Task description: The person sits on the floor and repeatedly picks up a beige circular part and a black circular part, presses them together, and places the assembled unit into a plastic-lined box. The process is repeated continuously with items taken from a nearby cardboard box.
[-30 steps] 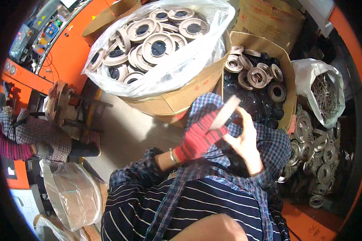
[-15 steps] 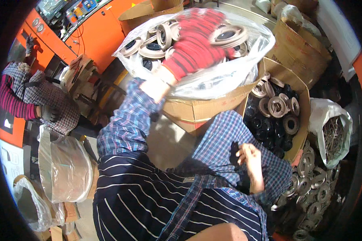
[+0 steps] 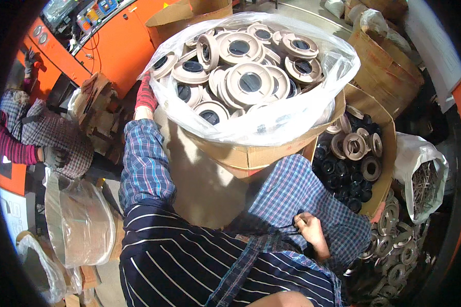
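The bare right hand's (image 3: 311, 231) fingers are pinched together on a dark bit (image 3: 299, 211) above the plaid knee (image 3: 312, 187). The red-gloved left hand (image 3: 146, 93) is at the bag's (image 3: 271, 132) left edge; I cannot tell how its fingers stand. Beige rings (image 3: 235, 82) fill the bag, inside a carton (image 3: 241, 157) on the light-patched floor (image 3: 205, 192). Behind, left: orange cabinets (image 3: 123, 43), a co-worker (image 3: 51, 130).
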Tool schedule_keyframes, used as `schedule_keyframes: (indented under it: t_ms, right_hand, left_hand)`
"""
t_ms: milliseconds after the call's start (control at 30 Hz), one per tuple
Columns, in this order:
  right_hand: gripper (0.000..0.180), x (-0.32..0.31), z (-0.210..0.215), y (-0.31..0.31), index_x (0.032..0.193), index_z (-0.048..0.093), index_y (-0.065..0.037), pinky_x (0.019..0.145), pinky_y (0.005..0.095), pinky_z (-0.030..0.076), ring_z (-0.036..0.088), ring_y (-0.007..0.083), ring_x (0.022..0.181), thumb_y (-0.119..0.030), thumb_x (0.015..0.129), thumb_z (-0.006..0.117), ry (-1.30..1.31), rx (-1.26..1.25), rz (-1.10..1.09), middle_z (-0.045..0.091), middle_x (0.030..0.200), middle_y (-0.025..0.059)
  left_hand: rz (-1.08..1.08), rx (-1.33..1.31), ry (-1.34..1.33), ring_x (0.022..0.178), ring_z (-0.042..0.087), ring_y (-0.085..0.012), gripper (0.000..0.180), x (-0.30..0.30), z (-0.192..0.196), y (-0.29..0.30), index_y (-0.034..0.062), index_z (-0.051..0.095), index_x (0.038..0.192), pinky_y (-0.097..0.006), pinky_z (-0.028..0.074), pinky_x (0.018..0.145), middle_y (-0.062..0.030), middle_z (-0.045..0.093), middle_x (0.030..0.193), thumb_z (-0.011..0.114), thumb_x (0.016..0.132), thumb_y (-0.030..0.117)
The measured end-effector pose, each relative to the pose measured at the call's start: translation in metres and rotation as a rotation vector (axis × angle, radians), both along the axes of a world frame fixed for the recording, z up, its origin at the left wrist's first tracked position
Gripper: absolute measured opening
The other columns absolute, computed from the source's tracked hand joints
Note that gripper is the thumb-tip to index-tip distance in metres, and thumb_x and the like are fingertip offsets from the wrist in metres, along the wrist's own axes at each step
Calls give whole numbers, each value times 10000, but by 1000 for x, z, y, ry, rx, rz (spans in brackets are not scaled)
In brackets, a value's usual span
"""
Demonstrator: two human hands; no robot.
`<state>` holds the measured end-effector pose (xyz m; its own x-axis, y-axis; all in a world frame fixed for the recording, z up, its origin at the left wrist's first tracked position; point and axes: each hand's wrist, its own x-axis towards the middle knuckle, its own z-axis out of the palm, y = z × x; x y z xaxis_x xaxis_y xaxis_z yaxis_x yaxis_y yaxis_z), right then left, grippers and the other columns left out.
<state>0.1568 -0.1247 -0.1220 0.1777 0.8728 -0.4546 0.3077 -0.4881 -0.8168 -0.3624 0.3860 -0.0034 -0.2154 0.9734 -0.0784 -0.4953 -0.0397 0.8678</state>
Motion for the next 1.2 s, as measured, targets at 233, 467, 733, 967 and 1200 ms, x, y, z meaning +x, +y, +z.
schedule_keyframes:
  t_ms: [233, 467, 733, 967, 1200]
  right_hand:
    - [284, 4, -12, -8, 953, 681, 40, 590, 304, 497, 612, 132, 623, -244, 963, 668, -6, 2, -18, 684, 714, 104]
    - [297, 7, -29, -7, 1000, 666, 53, 616, 302, 514, 638, 154, 679, -242, 962, 665, -68, 52, 37, 693, 784, 113]
    - [353, 7, -15, -10, 968, 687, -10, 727, 394, 529, 702, 288, 768, -360, 926, 680, -96, 45, 39, 710, 822, 191]
    - [249, 31, 14, 8, 887, 671, -29, 649, 308, 474, 556, 113, 655, -269, 950, 681, 166, 97, 19, 618, 681, 49]
    - [286, 156, 10, 87, 972, 672, -3, 763, 405, 530, 688, 297, 845, -279, 901, 696, -330, 69, -165, 706, 891, 183]
  left_hand:
    - [405, 259, 867, 971, 671, -245, 486, 5, 78, 39, -35, 646, 1246, -358, 508, 875, -140, 721, 1123, 690, 869, 268]
    - [336, 363, 911, 996, 663, -217, 471, 0, 172, 4, -36, 650, 1241, -332, 517, 884, -163, 699, 1163, 737, 844, 202]
    - [436, -12, 1384, 1281, 521, -283, 846, -22, 213, 6, -21, 512, 1411, -381, 413, 1073, -189, 527, 1431, 806, 768, 444]
    - [179, 870, 1241, 1300, 514, -231, 418, 225, 177, -246, 28, 551, 1386, -358, 405, 1075, -110, 564, 1412, 589, 996, 173]
    - [-1237, 953, 1292, 1242, 548, -340, 487, 470, -15, -300, 75, 605, 1303, -399, 435, 1056, -147, 613, 1310, 659, 877, 304]
